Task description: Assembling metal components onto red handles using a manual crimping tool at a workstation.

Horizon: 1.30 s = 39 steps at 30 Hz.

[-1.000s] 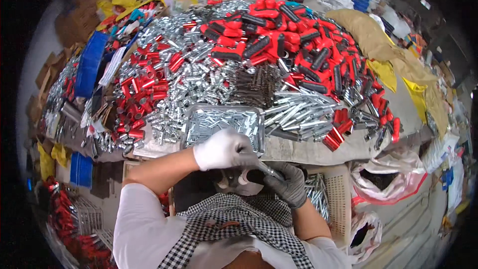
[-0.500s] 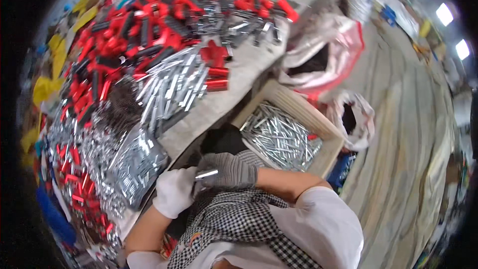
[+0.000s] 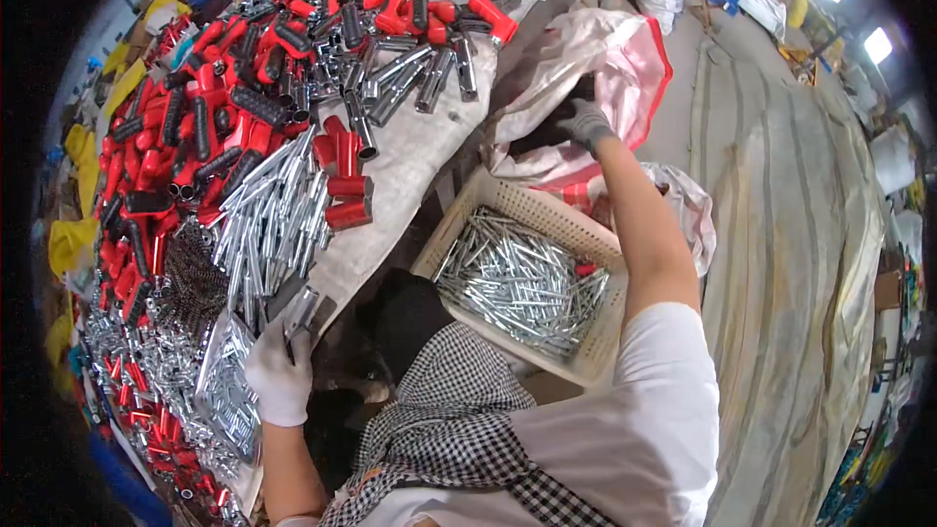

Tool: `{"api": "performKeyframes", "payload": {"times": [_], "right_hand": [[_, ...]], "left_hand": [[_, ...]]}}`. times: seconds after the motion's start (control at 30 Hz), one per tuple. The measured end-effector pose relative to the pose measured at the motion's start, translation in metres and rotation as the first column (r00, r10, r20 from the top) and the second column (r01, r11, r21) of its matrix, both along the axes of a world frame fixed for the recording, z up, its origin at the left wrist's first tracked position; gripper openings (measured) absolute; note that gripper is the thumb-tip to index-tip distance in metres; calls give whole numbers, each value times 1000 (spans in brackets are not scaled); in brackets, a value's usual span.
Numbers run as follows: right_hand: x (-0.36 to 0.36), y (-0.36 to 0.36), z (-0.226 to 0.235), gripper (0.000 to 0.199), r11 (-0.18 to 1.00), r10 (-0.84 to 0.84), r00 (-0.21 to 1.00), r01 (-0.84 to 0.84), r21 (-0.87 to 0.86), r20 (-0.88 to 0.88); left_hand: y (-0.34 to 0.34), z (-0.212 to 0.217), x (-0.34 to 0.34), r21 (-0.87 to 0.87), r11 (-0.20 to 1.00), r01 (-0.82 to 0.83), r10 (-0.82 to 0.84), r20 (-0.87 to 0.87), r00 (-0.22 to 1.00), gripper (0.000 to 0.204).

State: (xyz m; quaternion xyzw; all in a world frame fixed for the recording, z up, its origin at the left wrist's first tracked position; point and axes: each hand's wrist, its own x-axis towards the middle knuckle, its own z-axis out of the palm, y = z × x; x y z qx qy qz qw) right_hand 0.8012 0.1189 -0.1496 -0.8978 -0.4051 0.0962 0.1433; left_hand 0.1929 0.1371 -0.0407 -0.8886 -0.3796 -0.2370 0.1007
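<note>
Right hand [image 3: 588, 125] gone from left hand [image 3: 279, 373] to mouth of white sack [image 3: 630, 63]; left now by table edge [image 3: 379, 246].

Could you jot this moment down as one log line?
Left hand: holds shiny metal tube | Right hand: at mouth of white sack, grip unclear | Nearby: cream basket of metal rods

A single head-worn fisheye looks down over both hands [image 3: 280, 371] [image 3: 584, 123] from nearby.
</note>
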Motion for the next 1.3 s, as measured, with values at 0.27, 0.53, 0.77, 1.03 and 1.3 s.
{"api": "performKeyframes", "payload": {"times": [0.27, 0.53, 0.77, 1.03, 1.3], "right_hand": [[85, 52, -132, 75, 969, 88, 956, -17, -246, 280], [75, 22, -147, 75, 936, 180, 947, -82, -341, 267], [58, 23, -170, 75, 916, 222, 941, -110, -387, 257], [65, 27, -171, 75, 893, 296, 926, -181, -412, 234], [80, 20, -180, 75, 878, 359, 894, -228, -420, 266]], "left_hand": [[-1, -8, 15, -43, 996, -76, 70, -137, 988, 37], [1, -16, 9, -48, 993, -112, 103, -162, 981, 41], [0, -19, 10, -11, 989, -146, 142, -168, 976, 40], [-1, -4, 24, -40, 982, -185, 178, -136, 975, 33], [0, -4, 19, -99, 980, -170, 153, -166, 974, 38]]}}
